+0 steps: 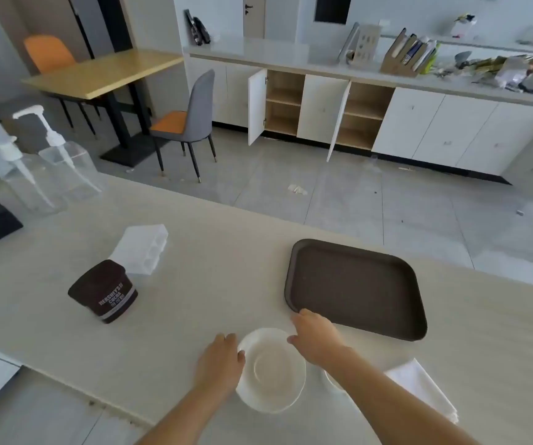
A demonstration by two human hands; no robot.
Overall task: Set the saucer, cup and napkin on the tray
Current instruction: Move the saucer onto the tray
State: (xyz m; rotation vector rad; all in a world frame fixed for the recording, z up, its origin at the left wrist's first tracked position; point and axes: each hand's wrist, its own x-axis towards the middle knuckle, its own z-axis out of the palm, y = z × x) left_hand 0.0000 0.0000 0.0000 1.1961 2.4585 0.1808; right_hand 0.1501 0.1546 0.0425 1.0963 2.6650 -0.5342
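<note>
Both hands curl loosely on the saucer [271, 369] rim: left hand [220, 364] one side, right hand [318, 337] opposite, beside the tray [355, 287]

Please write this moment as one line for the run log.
stage: grasping saucer | left hand: at its left rim | right hand: at its right rim | tray: empty | napkin: on counter

two pump bottles [50, 168], two chairs [188, 123]

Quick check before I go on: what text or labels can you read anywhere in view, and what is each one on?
"HERSHEY'S" and "COCOA": on the brown tub left of the saucer.
A third line under those on the tub: too blurred to read.
Card and books on the far counter: too small to read.
Nothing else carries text.
</note>
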